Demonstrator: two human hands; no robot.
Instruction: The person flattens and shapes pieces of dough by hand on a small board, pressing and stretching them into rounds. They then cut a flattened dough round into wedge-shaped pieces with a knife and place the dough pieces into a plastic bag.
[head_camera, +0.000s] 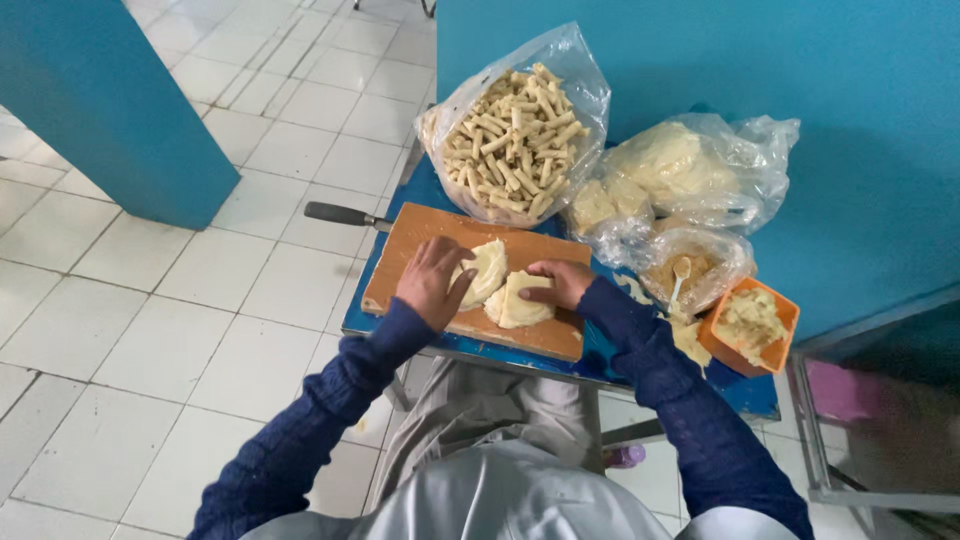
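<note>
A wooden cutting board (425, 235) lies on a small blue table (600, 360) in front of me. Two pale, thin dough sheets rest on the board. My left hand (432, 282) lies flat beside and partly over the left sheet (488, 268), fingers spread. My right hand (558, 283) presses its fingertips onto the right sheet (517, 305), which looks folded. Neither hand grips anything. Both arms wear dark blue knitted sleeves.
A clear bag of rolled dough sticks (515, 135) stands behind the board. To the right are a bag of pale dough (665, 165), a bag of brownish filling with a spoon (685, 270) and an orange tub (752, 325). A dark knife handle (340, 213) juts left. White tiled floor surrounds.
</note>
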